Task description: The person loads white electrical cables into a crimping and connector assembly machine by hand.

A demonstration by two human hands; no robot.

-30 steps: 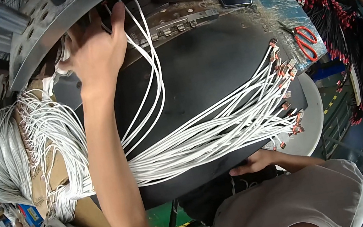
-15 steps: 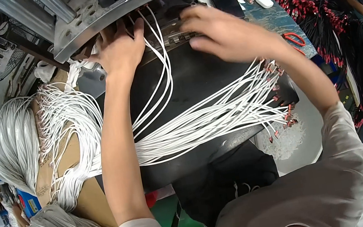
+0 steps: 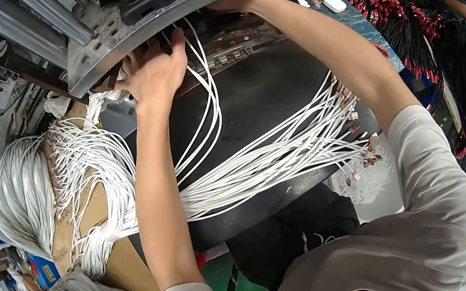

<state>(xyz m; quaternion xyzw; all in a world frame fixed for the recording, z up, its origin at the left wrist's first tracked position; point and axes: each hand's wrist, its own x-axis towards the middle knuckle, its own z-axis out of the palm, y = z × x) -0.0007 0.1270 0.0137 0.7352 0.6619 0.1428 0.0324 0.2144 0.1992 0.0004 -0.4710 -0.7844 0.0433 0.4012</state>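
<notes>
Reaching up to the far edge of the black bench (image 3: 272, 85), the left hand (image 3: 154, 69) lies with fingers spread against the underside of the grey metal plate (image 3: 103, 44), its fingertips on a few white wires (image 3: 203, 98) that run up to the row of terminals there; its grip is open, pressing rather than pinching. The right hand (image 3: 239, 1) has gone farther in than half a second ago: then it lay over the bench with fingers showing, now it is tucked under the plate's right end and its fingers are hidden, so I cannot tell whether its grip is closed on anything. A second ago that hand was down at the near edge of the bench. The main bundle of white wires (image 3: 267, 161) fans across the bench to the right, ending in small red-tipped connectors (image 3: 362, 151) near the right edge, much as before. Thick hanks of white wire (image 3: 13, 190) hang at the left over brown cardboard (image 3: 71, 217). Red and black leads (image 3: 403, 15) lie far right.
</notes>
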